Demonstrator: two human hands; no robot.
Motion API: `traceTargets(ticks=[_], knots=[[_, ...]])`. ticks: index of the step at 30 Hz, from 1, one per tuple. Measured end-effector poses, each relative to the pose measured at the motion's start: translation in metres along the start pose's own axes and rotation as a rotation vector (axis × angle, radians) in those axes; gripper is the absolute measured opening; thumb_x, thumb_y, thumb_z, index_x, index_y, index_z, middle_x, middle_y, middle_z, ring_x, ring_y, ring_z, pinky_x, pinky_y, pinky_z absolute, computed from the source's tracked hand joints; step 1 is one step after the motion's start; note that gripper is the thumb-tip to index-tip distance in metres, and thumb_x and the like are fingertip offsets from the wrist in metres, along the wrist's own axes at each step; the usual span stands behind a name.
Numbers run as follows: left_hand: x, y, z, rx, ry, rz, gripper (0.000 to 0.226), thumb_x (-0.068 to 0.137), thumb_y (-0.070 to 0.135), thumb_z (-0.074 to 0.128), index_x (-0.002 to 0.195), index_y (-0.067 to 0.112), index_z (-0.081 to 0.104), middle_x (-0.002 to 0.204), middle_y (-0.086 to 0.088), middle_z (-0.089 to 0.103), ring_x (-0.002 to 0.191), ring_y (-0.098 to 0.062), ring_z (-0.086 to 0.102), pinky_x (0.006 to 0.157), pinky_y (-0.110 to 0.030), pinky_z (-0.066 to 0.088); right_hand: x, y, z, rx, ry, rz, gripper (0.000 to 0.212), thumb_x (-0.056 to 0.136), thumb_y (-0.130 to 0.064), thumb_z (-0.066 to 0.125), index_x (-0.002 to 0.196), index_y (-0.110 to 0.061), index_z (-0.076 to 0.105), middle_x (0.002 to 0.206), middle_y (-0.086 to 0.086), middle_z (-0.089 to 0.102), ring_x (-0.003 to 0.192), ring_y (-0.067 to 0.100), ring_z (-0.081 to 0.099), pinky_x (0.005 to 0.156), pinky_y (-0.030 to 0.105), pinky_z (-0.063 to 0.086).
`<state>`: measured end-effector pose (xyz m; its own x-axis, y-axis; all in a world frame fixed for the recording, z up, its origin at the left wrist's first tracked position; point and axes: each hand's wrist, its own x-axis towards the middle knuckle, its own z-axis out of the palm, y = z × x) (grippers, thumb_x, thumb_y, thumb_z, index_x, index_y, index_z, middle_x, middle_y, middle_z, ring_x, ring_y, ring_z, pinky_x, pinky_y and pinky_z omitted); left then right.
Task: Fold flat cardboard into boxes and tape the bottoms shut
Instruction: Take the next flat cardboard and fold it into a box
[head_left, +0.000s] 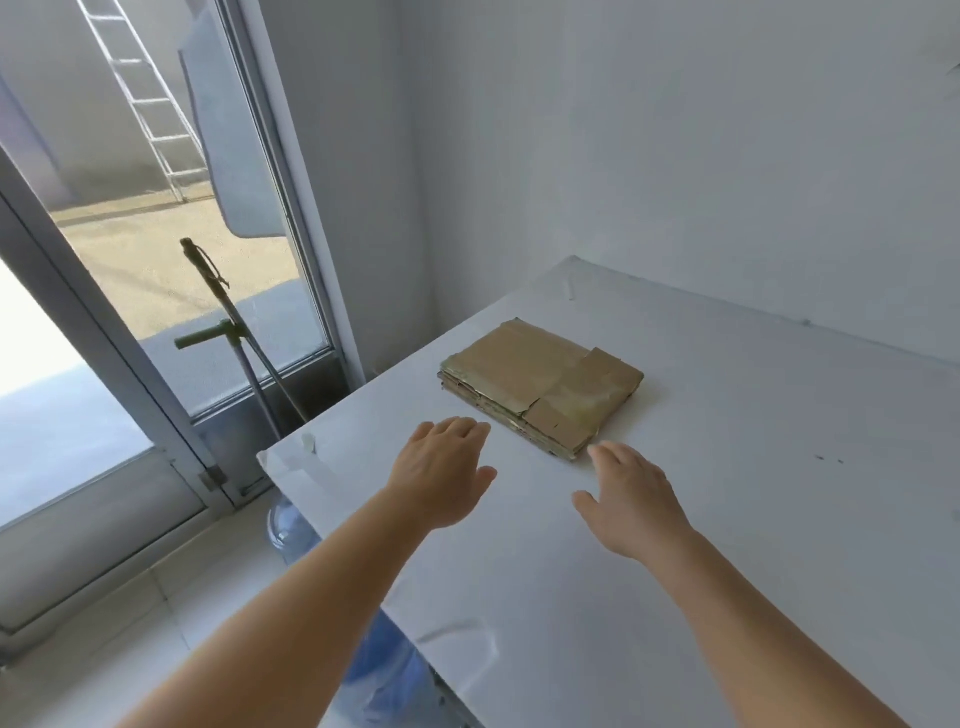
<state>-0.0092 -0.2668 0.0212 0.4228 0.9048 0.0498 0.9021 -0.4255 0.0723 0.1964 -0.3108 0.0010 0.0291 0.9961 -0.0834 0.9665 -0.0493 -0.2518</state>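
A stack of flattened brown cardboard boxes (540, 384), with old tape patches on the top sheet, lies on the white table (753, 467) near its far left part. My left hand (441, 467) hovers palm down, fingers straight, just short of the stack's near left edge. My right hand (631, 501) reaches forward with straight fingers, its fingertips close to the stack's near corner. Neither hand holds anything. No tape roll is in view.
The table's left corner (270, 457) carries strips of tape. A mop with a green handle (228, 332) leans by the glass door at left. A blue water bottle (291, 525) stands on the floor under the table edge. White walls close the back.
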Motion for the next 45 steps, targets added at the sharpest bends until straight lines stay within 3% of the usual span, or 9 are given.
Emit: traceTargets(ticks=[14,20,24,26,29,32,36,45], knots=[[0.152,-0.092,0.034,-0.078,-0.091,-0.037,0.05,0.096,0.041,0.037,0.142,0.018,0.034,0.146,-0.001,0.037,0.132,-0.022,0.036,0.109,-0.034,0.025,0.112,-0.011,0.015,0.05,-0.014,0.29,0.057,0.095,-0.04,0.043,0.144,-0.014,0.026,0.152,0.006,0.025,0.141,0.024,0.021,0.114,0.035,0.021],[0.198,-0.119,0.051,-0.132,-0.175,0.006,0.051,0.095,0.043,0.039,0.14,0.02,0.034,0.145,-0.008,0.032,0.132,-0.027,0.033,0.108,-0.036,0.025,0.141,-0.025,0.033,0.177,-0.022,0.553,0.066,0.092,-0.046,0.045,0.144,-0.014,0.02,0.146,0.013,0.029,0.129,0.033,0.037,0.105,0.04,0.035],[0.219,-0.131,0.06,-0.206,-0.251,0.045,0.053,0.092,0.045,0.043,0.14,0.026,0.031,0.125,-0.007,0.044,0.123,-0.027,0.04,0.103,-0.036,0.03,0.151,-0.033,0.041,0.284,0.012,0.694,0.076,0.091,-0.045,0.05,0.147,-0.013,0.01,0.14,0.011,0.033,0.122,0.032,0.044,0.098,0.04,0.041],[0.225,-0.133,0.064,-0.203,-0.263,0.091,0.053,0.092,0.046,0.044,0.139,0.023,0.034,0.128,-0.006,0.046,0.124,-0.027,0.04,0.104,-0.037,0.03,0.154,-0.034,0.043,0.329,0.031,0.764,0.083,0.089,-0.044,0.053,0.149,-0.014,0.006,0.138,0.011,0.034,0.123,0.032,0.044,0.098,0.04,0.041],[0.228,-0.134,0.068,-0.229,-0.231,0.118,0.057,0.092,0.045,0.046,0.142,0.019,0.033,0.139,-0.009,0.04,0.129,-0.028,0.034,0.107,-0.037,0.028,0.158,-0.037,0.043,0.357,0.052,0.82,0.078,0.088,-0.042,0.056,0.148,-0.013,0.014,0.141,0.012,0.034,0.125,0.032,0.043,0.1,0.04,0.04],[0.226,-0.138,0.068,-0.302,-0.193,0.114,0.063,0.09,0.045,0.05,0.145,0.021,0.029,0.138,-0.01,0.036,0.128,-0.029,0.031,0.107,-0.037,0.03,0.156,-0.041,0.042,0.397,0.119,0.833,0.07,0.088,-0.038,0.057,0.144,-0.015,0.023,0.139,0.01,0.035,0.123,0.029,0.044,0.097,0.038,0.041],[0.22,-0.137,0.062,-0.408,-0.15,0.132,0.067,0.089,0.041,0.055,0.147,0.024,0.026,0.137,-0.008,0.03,0.126,-0.026,0.031,0.106,-0.036,0.033,0.143,-0.044,0.042,0.426,0.233,0.833,0.071,0.088,-0.037,0.057,0.147,-0.017,0.023,0.148,0.007,0.028,0.132,0.026,0.037,0.104,0.038,0.037],[0.181,-0.082,0.05,-0.535,-0.113,0.22,0.066,0.09,0.032,0.059,0.148,0.026,0.026,0.14,-0.01,0.022,0.131,-0.027,0.026,0.103,-0.036,0.035,0.071,-0.031,0.031,0.445,0.43,0.912,0.069,0.086,-0.035,0.058,0.146,-0.019,0.028,0.151,0.003,0.029,0.133,0.029,0.035,0.107,0.039,0.035]])
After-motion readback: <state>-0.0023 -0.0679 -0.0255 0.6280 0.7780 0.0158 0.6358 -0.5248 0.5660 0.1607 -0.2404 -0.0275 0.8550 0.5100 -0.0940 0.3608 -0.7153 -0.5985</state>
